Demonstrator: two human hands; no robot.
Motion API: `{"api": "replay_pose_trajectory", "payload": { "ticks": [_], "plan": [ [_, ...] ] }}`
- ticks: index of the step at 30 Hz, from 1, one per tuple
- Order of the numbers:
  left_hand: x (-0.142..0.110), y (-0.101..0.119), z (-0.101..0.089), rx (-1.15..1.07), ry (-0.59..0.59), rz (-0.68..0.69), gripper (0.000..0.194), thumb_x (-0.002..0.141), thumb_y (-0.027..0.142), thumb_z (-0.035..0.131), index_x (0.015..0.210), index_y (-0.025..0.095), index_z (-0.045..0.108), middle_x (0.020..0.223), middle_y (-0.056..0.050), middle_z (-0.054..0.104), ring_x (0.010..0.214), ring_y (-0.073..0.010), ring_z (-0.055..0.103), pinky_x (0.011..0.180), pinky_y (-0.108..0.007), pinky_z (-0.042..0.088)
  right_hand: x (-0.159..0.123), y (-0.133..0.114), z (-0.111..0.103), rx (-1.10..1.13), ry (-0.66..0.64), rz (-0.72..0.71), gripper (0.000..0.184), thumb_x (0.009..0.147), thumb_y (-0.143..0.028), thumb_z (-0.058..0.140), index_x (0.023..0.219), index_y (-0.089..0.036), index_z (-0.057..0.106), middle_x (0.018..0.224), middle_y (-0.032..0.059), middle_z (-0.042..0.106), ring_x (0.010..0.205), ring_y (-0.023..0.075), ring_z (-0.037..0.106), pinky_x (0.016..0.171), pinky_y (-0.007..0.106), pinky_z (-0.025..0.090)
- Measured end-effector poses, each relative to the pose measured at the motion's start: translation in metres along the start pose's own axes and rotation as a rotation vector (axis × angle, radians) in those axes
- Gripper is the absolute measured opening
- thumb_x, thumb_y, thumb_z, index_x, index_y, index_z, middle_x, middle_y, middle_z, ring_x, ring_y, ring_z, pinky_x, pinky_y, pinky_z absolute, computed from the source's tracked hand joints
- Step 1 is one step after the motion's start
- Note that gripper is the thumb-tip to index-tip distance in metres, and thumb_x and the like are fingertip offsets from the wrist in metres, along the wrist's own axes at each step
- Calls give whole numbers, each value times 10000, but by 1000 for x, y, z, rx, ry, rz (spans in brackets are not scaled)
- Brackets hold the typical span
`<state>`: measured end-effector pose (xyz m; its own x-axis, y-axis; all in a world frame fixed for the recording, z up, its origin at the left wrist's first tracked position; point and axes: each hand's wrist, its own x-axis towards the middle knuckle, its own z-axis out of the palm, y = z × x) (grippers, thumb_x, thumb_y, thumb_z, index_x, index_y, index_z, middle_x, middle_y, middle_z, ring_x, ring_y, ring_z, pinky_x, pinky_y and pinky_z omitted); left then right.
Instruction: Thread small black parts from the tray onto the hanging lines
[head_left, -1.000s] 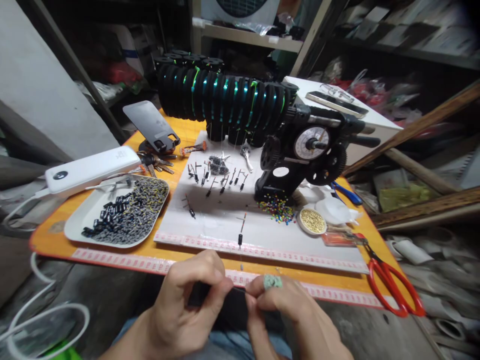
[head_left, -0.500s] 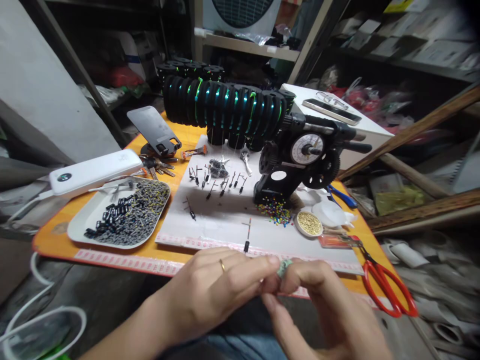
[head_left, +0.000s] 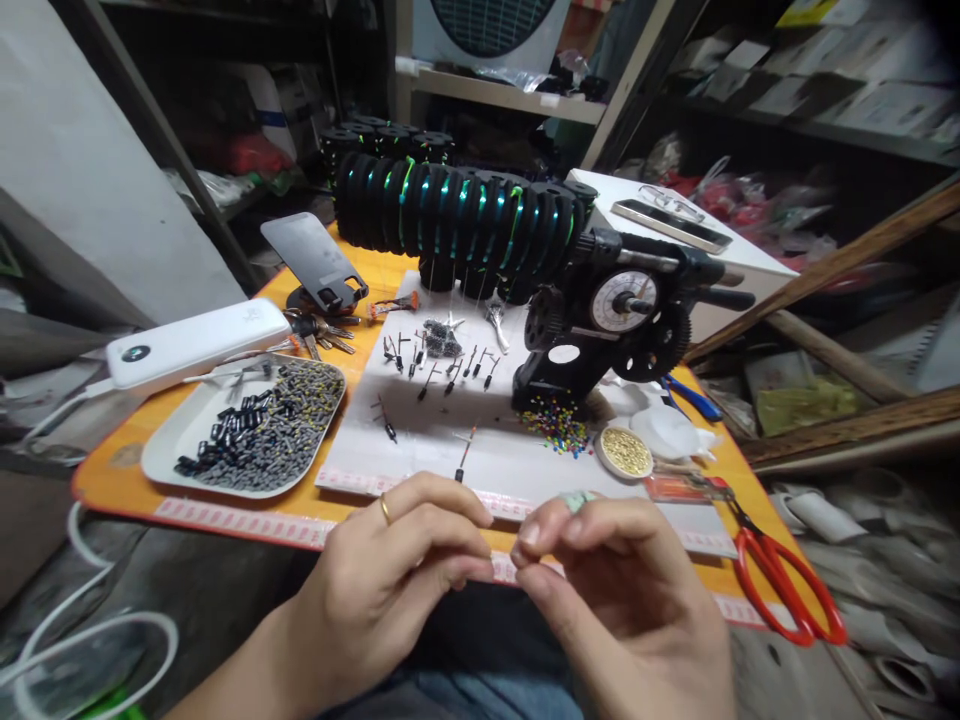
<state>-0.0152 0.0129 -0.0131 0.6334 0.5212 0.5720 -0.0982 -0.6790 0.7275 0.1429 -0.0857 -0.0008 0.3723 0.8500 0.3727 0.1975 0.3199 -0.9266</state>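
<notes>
My left hand (head_left: 397,580) and my right hand (head_left: 622,600) meet at their fingertips just in front of the orange table's (head_left: 337,520) near edge. Both are pinched on something too thin to make out, probably a fine line. A ring shows on the left hand. A small dark float piece (head_left: 460,468) with a thin red-tipped stem hangs or lies just beyond my fingers over the white board (head_left: 450,420). Several similar pieces (head_left: 435,355) lie further back on the board.
A white tray (head_left: 172,450) of small dark tubes sits at the left, with a white power bank (head_left: 195,340) behind it. A black winding machine (head_left: 607,320) and a row of black spools (head_left: 457,215) stand at the back. Coloured beads (head_left: 559,425), a dish of gold beads (head_left: 624,450) and red scissors (head_left: 787,590) lie at the right.
Both hands have risen from below the table edge and turned, fingertips staying together. The small dark piece on its stem has shifted slightly left over the board.
</notes>
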Motion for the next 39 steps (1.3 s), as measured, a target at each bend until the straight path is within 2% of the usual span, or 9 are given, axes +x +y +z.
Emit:
{"api": "replay_pose_trajectory", "payload": {
  "ticks": [4, 6, 10, 15, 21, 25, 30, 36, 39],
  "plan": [
    [-3, 9, -4, -33, 54, -132, 232, 878, -23, 567, 848, 193, 645, 943, -27, 648, 975, -128, 627, 771, -154, 507, -4, 3, -4, -370, -168, -454, 311, 866, 39, 591, 1073, -189, 632, 940, 69, 743, 890, 181, 728, 771, 265, 626],
    [-4, 11, -6, -9, 51, -149, 251, 874, -31, 550, 838, 200, 641, 958, -28, 643, 1022, -135, 603, 818, -172, 487, -7, 0, -8, -601, -193, -541, 284, 899, 11, 563, 1100, -170, 651, 980, 89, 764, 953, 211, 737, 791, 283, 630],
    [-5, 11, -8, 8, 7, -137, 279, 869, -52, 532, 814, 211, 610, 859, -9, 646, 1034, -142, 613, 832, -185, 488, -10, -3, -12, -757, -200, -535, 200, 919, -65, 581, 1046, -203, 649, 921, 63, 770, 926, 210, 749, 763, 264, 628],
    [-10, 6, -7, 1, -18, -109, 262, 877, -46, 535, 933, 204, 588, 1043, -32, 660, 862, -96, 666, 682, -151, 512, -5, 0, -12, -683, -222, -479, 217, 886, -8, 573, 977, -203, 541, 830, 51, 696, 801, 162, 698, 676, 241, 595],
    [-2, -1, -12, 73, -145, -43, 170, 916, 6, 559, 953, 160, 620, 818, -36, 694, 786, -140, 670, 715, -224, 511, -2, 2, -15, -627, -231, -491, 322, 818, 81, 596, 973, -183, 495, 809, 54, 646, 740, 138, 618, 637, 248, 565],
    [3, -2, -11, 85, -114, -112, 132, 904, 35, 595, 886, 160, 637, 778, -27, 674, 680, -124, 639, 594, -204, 478, -4, 5, -20, -785, -228, -560, 226, 868, 20, 590, 977, -174, 548, 840, 65, 690, 854, 190, 678, 690, 273, 587],
    [8, 5, -4, 156, -122, -179, 152, 905, 25, 559, 854, 139, 644, 739, -19, 646, 619, -116, 589, 542, -214, 443, 4, 8, -22, -903, -409, -740, 150, 972, -66, 464, 980, -121, 603, 770, 86, 718, 1057, 280, 708, 892, 361, 615],
    [10, 12, -2, 57, -67, -300, 114, 927, 109, 590, 872, 179, 662, 793, -8, 699, 703, -128, 655, 642, -224, 497, 8, 18, -22, -785, -452, -596, 159, 941, -51, 541, 1003, -190, 591, 972, 81, 726, 1142, 222, 676, 936, 319, 603],
    [10, 11, -4, 35, -42, -369, 115, 928, 145, 603, 839, 206, 642, 771, 19, 679, 703, -118, 653, 586, -192, 482, 8, 14, -24, -569, -337, -420, 283, 869, 30, 587, 979, -221, 520, 948, 42, 697, 1030, 171, 707, 857, 260, 617]
  ]
}}
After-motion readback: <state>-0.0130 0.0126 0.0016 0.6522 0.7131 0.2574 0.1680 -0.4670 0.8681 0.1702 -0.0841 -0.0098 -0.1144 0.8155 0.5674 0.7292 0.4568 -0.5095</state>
